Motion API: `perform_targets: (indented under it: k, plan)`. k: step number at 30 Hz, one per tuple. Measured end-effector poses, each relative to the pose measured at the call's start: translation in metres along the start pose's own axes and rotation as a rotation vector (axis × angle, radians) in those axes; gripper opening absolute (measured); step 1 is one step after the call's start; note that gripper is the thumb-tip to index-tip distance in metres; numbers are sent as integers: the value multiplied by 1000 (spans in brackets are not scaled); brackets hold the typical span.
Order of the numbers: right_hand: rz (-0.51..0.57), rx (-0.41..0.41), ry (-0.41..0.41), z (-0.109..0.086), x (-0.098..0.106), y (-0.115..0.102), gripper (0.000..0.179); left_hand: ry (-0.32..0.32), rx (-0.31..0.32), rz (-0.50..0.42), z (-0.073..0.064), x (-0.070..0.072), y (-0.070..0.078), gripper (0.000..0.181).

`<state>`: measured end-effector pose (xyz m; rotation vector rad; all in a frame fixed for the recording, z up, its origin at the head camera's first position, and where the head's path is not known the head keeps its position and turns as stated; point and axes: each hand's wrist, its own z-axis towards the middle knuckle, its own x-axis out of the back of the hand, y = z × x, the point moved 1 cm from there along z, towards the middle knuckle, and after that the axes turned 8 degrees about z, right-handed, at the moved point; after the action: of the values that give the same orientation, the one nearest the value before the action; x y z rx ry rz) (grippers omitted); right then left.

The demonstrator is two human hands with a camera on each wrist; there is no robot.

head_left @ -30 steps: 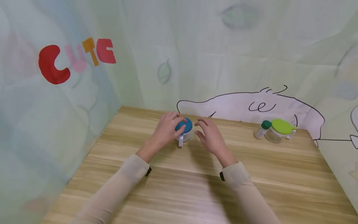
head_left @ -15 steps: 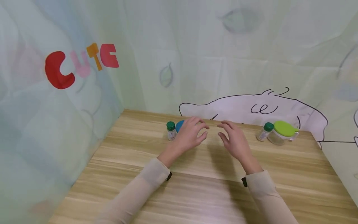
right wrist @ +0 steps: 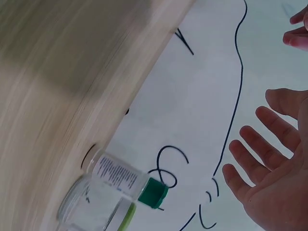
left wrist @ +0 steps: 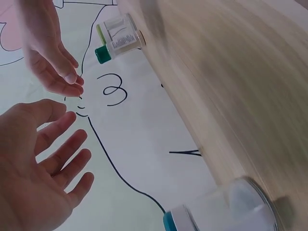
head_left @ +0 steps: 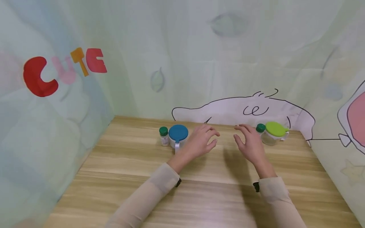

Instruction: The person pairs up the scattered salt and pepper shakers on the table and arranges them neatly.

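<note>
My left hand (head_left: 201, 141) hovers over the table with fingers spread and slightly bent, holding nothing. Just left of it stands a clear jar with a blue lid (head_left: 178, 133) and a white handle, partly covered by the hand. Beside that jar is a small spice bottle with a green cap (head_left: 163, 136). My right hand (head_left: 251, 144), also holding nothing, is raised with fingers relaxed. It partly hides a second green-capped spice bottle (right wrist: 127, 178), which stands against a clear jar with a lime-green lid (head_left: 275, 129). The palms face each other across a gap.
The wooden table (head_left: 182, 202) ends at a printed cloth backdrop (head_left: 188, 79) at the back and left. Black-outlined cartoon shapes run along the cloth behind the jars. Both bottle-and-jar pairs stand near the table's back edge.
Both hands have moved to the right. The left hand has come away from the blue-lidded jar, uncovering the left spice bottle. The right hand now overlaps the right spice bottle. The head view has shifted slightly.
</note>
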<state>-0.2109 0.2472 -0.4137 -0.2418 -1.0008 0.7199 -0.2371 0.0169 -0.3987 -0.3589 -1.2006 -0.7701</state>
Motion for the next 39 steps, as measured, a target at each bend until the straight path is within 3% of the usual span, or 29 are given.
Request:
perform_targets:
  k: [13,30,39]
  plan:
    - [5,-99,18,-8,28,26,33,-89,34,5,29,-21,21,33]
    - [-19,-240,5,-12,55,58,40,-125,28,-21,60,-47,39,43]
    - [-54,-249,46,-18,65,80,32,-137,34,-48,77,-60,52,48]
